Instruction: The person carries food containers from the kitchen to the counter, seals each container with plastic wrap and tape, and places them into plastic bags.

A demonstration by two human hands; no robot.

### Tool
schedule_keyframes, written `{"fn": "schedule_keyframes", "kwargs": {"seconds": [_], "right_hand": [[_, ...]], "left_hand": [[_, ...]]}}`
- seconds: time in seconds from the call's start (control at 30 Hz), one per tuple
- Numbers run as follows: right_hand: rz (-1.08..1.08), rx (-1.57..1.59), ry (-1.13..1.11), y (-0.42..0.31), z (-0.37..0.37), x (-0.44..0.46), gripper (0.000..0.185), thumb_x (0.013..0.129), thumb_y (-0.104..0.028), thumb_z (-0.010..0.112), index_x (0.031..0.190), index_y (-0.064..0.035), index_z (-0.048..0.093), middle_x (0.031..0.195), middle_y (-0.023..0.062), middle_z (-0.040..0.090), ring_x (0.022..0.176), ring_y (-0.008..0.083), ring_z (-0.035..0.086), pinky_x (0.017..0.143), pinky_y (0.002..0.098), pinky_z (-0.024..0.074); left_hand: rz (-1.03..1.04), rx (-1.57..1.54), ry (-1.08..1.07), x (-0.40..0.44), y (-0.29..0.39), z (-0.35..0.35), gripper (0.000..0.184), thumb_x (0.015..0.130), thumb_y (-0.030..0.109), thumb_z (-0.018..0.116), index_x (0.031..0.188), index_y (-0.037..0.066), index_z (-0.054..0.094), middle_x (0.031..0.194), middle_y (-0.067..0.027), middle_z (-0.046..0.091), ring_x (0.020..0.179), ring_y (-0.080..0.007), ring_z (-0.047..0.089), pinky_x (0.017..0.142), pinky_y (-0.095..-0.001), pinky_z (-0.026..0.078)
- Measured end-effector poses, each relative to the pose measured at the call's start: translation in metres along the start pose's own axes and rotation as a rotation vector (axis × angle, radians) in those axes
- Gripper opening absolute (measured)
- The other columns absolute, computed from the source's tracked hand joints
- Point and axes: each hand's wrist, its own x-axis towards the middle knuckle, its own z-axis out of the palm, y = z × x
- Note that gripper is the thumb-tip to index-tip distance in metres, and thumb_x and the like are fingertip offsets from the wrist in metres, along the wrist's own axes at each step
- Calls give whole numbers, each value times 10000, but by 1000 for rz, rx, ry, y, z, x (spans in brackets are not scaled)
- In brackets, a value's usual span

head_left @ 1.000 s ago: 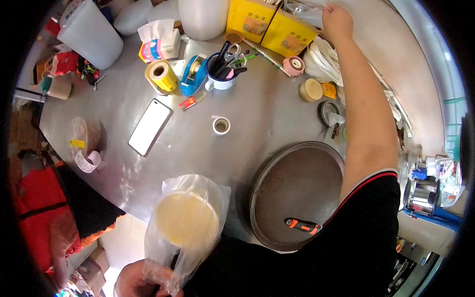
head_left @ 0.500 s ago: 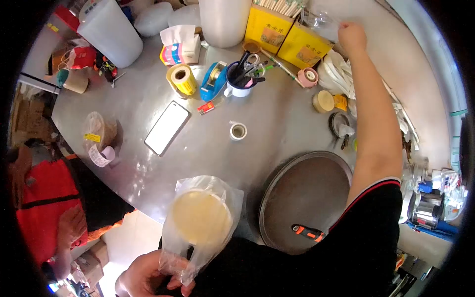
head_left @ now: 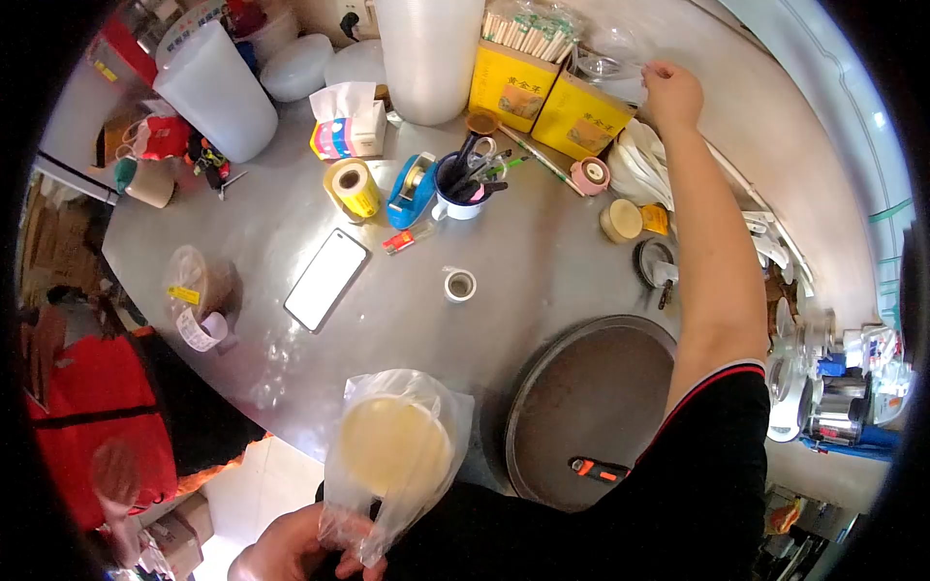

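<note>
My left hand (head_left: pixel 308 544) grips the gathered top of a clear plastic bag (head_left: pixel 363 528). Inside the bag is a round tub (head_left: pixel 392 445) with pale yellowish contents, held low in front of my body. My right arm stretches far across the table. Its hand (head_left: pixel 675 95) has curled fingers at the edge of clear plastic packaging (head_left: pixel 608 70) in the right-hand yellow box (head_left: pixel 584 121); what the fingertips pinch is too small to name. Beside it stands another yellow box (head_left: pixel 513 87) full of paper-wrapped chopsticks (head_left: pixel 528 37).
A dark round pan (head_left: pixel 581 407) with an orange-black cutter (head_left: pixel 596 470) lies under my right arm. Around the metal table are a phone (head_left: pixel 327 281), tape roll (head_left: pixel 459 285), blue tape dispenser (head_left: pixel 412 192), mug of pens (head_left: pixel 460 203) and bagged tub (head_left: pixel 199 276). A person in red (head_left: pixel 97 407) is at left.
The view has tilted slightly, so the table items sit lower in the picture. My right hand stays at the yellow box, its fingers now pointing more to the left. The left hand keeps its hold.
</note>
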Motion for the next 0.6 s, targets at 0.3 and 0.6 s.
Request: {"fn": "schedule_keyframes", "kwargs": {"seconds": [0.3,0.6], "right_hand": [[41,443,-14,-55,-74,-37,215,796,-216,620,929,-58,679,796,41,679,784,119,622,739,239,457],[-74,822,-785,-215,-206,-269,119,747,10,626,864,5,648,836,73,634,774,127,601,657,218,461]], "left_hand": [[-37,346,82,-24,11,-39,195,801,-22,579,988,-57,622,985,-232,624,809,-238,647,738,-304,494],[246,-292,300,-40,-20,-74,461,874,315,490,1171,-37,480,1025,-153,567,817,-203,527,777,-316,410]]}}
